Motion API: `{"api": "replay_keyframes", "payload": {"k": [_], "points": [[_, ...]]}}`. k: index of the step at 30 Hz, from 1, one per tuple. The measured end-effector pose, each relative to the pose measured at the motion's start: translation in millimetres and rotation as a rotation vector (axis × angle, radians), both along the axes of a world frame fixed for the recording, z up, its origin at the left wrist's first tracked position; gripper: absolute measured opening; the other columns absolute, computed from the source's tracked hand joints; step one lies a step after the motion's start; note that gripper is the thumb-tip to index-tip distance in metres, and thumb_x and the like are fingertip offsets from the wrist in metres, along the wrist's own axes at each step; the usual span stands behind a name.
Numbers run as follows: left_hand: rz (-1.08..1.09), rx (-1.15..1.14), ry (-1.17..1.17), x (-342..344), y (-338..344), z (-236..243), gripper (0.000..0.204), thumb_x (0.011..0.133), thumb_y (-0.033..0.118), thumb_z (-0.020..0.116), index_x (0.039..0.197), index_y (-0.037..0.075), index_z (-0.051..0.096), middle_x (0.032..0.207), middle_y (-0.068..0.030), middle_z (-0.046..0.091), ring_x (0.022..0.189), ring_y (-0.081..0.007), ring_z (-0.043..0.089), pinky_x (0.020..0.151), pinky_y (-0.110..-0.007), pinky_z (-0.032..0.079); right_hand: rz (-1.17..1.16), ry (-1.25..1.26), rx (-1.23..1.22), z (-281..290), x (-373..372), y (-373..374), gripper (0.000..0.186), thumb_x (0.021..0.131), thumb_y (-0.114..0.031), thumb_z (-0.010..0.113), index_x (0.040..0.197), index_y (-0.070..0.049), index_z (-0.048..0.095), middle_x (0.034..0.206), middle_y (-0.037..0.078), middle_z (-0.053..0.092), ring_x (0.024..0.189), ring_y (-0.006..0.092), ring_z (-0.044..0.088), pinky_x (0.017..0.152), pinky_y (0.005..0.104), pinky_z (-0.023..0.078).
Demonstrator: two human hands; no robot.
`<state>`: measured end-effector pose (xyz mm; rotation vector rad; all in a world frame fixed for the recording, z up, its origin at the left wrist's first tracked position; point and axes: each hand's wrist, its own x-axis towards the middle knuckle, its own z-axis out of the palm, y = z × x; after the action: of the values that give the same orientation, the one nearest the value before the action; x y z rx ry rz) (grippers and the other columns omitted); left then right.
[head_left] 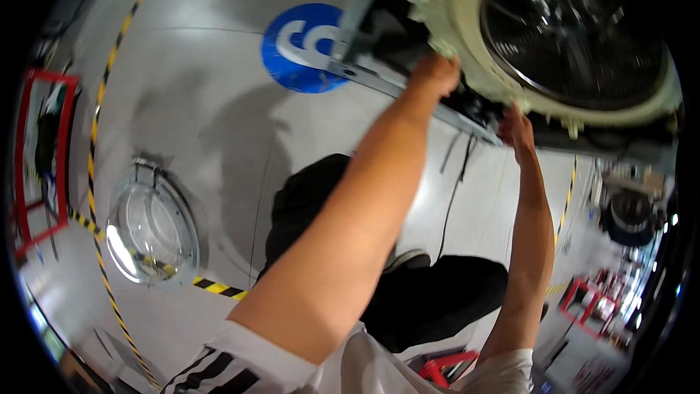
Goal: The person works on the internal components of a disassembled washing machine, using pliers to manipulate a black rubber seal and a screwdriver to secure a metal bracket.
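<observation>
An opened-up front-loading washing machine stands at the upper right, its pale tub front [467, 0] showing around a dark metal drum [576, 36]. At the tub's lower left edge, my left hand [437, 75] is closed on the rim, its fingertips partly hidden. Farther right along that same rim, my right hand [516, 130] pinches the underside with bent fingers. Below both hands runs the grey metal frame [379, 82] of the machine. Blur hides small details at the fingers.
A round glass washer door [153, 226] lies on the grey floor at left. Yellow-black tape [95, 142] marks the floor near a red-framed rack [47, 160]. A dark cable [453, 197] hangs below the frame. A blue round floor sign [302, 47] sits beside the machine.
</observation>
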<state>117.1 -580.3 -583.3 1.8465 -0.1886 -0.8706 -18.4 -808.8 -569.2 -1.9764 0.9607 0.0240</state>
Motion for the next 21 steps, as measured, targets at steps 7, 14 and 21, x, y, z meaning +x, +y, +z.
{"api": "replay_keyframes", "payload": {"k": [7, 14, 21], "points": [[0.149, -0.028, -0.007, 1.5, 0.9, 5.1, 0.051, 0.089, 0.045, 0.045, 0.098, -0.004, 0.058, 0.076, -0.0142, 0.066, 0.056, -0.0192, 0.066, 0.052, -0.030, 0.052, 0.186, 0.183, -0.135, -17.4, -34.5, -8.4, 0.045, 0.089, -0.048, 0.050, 0.098, -0.005, 0.058, 0.074, 0.005, 0.060, 0.057, 0.0114, 0.058, 0.045, 0.0254, 0.042], [0.240, -0.079, 0.035, -3.2, 9.5, 8.5, 0.052, 0.079, 0.047, 0.063, 0.099, 0.000, 0.051, 0.062, -0.0021, 0.047, 0.058, -0.0157, 0.054, 0.061, -0.032, 0.048, 0.368, 0.394, -0.141, -44.8, -44.2, -13.0, 0.038, 0.088, -0.040, 0.053, 0.093, -0.004, 0.062, 0.076, 0.009, 0.065, 0.066, 0.0173, 0.066, 0.056, 0.0308, 0.054], [0.329, -0.095, -0.019, -3.4, 5.1, -1.1, 0.040, 0.081, 0.044, 0.065, 0.078, 0.009, 0.046, 0.051, 0.0015, 0.038, 0.053, -0.0129, 0.049, 0.055, -0.027, 0.045, 0.354, 0.307, -0.040, -63.1, -67.0, -25.2, 0.037, 0.087, -0.038, 0.051, 0.095, -0.004, 0.063, 0.077, 0.009, 0.067, 0.070, 0.0182, 0.065, 0.062, 0.0330, 0.053]]}}
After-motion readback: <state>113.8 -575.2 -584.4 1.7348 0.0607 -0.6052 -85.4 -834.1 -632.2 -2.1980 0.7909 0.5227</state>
